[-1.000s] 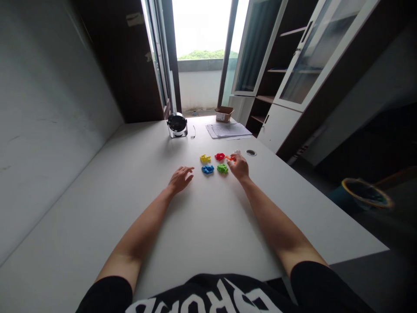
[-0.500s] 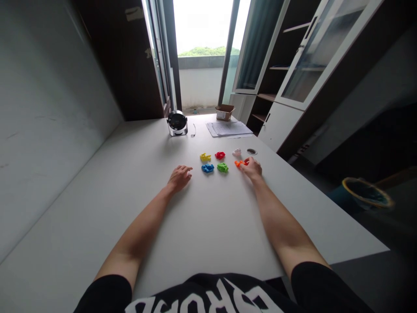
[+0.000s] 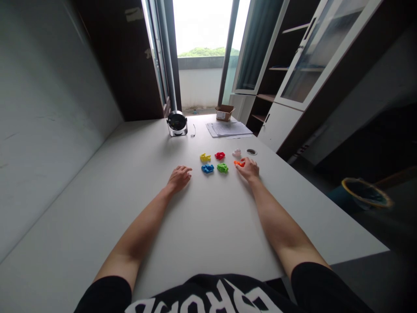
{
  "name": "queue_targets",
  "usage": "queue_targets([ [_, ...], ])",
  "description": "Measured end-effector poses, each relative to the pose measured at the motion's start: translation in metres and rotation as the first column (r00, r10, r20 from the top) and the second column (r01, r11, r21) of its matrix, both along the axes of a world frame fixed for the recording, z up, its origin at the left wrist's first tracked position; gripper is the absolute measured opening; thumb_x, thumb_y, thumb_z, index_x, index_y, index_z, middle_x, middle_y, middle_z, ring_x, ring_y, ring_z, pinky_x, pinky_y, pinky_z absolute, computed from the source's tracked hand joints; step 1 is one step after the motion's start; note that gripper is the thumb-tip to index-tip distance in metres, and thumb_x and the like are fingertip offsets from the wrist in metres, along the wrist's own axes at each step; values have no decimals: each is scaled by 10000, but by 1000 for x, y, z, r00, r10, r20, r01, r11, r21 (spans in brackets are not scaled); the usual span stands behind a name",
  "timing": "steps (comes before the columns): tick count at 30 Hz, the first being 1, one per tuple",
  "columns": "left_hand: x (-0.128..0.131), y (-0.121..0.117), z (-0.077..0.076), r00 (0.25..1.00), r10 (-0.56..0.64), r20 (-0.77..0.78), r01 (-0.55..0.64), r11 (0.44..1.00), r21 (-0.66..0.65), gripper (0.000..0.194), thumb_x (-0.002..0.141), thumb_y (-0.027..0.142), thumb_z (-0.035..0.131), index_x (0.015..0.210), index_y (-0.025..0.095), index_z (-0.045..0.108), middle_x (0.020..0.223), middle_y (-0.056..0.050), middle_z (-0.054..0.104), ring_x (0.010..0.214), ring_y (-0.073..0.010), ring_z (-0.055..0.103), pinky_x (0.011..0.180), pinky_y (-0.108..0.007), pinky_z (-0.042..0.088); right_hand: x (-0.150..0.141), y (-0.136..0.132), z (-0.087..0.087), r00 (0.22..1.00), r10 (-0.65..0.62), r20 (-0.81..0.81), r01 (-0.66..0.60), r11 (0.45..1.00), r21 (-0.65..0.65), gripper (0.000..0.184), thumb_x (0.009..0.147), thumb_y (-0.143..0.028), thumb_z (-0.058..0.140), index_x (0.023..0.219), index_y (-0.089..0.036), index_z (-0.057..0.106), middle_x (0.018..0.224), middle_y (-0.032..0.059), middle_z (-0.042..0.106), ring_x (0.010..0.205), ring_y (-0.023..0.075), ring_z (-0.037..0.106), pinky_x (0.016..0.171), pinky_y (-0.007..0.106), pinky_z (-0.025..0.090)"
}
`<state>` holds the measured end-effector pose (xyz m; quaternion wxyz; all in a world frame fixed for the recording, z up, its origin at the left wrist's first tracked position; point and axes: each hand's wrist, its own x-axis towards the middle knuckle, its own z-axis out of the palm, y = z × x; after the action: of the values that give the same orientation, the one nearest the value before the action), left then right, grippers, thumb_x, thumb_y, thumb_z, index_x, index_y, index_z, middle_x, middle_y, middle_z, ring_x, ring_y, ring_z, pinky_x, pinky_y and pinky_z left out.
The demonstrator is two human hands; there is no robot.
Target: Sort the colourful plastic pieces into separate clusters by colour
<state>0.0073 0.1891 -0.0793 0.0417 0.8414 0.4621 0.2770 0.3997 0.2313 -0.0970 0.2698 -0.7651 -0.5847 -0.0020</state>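
My left hand (image 3: 179, 178) rests flat on the white table (image 3: 208, 226), just left of a blue plastic piece (image 3: 207, 168), with nothing in it. My right hand (image 3: 248, 169) lies further right, its fingertips against an orange plastic piece (image 3: 239, 163). Whether they grip it is hard to see. A green piece (image 3: 222, 168) sits between the hands. Beyond it are a red piece (image 3: 220, 155) and a yellow piece (image 3: 205, 158). A pale pink piece (image 3: 236, 152) lies just above my right fingers.
At the far end of the table stand a small round desk fan (image 3: 177, 123), a stack of papers (image 3: 228, 128) and an open cardboard box (image 3: 224, 112). A round grommet hole (image 3: 251, 151) is set in the tabletop. Glass-fronted cabinets (image 3: 306, 56) stand to the right.
My right hand has moved right and nearer me, and the orange piece has gone with it, from beside the red piece to the right of the green one. The pale piece is now uncovered.
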Motion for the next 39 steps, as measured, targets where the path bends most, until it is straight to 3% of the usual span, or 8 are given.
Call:
queue_targets([
  [7, 1, 0, 0, 1000, -3, -17, 3, 1000, 8, 280, 918, 237, 536, 1169, 240, 660, 1132, -65, 679, 1110, -241, 565, 1005, -426, 473, -22, -5, -2, 992, -2, 126, -3, 999, 40, 435, 848, -473, 614, 1195, -209, 610, 1158, 147, 600, 1076, 319, 504, 893, 425, 401],
  [19, 2, -2, 1, 999, 40, -24, -40, 999, -27, 287, 911, 247, 553, 1174, 240, 667, 1158, -64, 676, 1146, -245, 549, 1049, -408, 442, -23, -6, 1, 990, 25, 135, -31, 999, 41, 245, 893, -341, 551, 1061, -193, 651, 1056, 127, 633, 1007, 282, 502, 868, 377, 371],
  [32, 1, -5, 4, 998, 63, 7, -63, 997, -52, 325, 852, 214, 594, 1166, 256, 668, 1160, -54, 674, 1151, -258, 538, 1029, -403, 443, -19, -3, -2, 993, 26, 116, -35, 996, 78, 216, 859, -320, 572, 1002, -177, 648, 1024, 130, 619, 973, 277, 503, 852, 363, 377],
  [39, -2, -1, 0, 987, 163, 2, -162, 985, -59, 324, 840, 170, 575, 1139, 248, 673, 1170, -65, 670, 1124, -263, 550, 989, -398, 447, -31, -7, 14, 995, 63, 81, -82, 965, 248, 236, 867, -290, 536, 1014, -160, 668, 1058, 145, 625, 1005, 298, 515, 883, 394, 385],
])
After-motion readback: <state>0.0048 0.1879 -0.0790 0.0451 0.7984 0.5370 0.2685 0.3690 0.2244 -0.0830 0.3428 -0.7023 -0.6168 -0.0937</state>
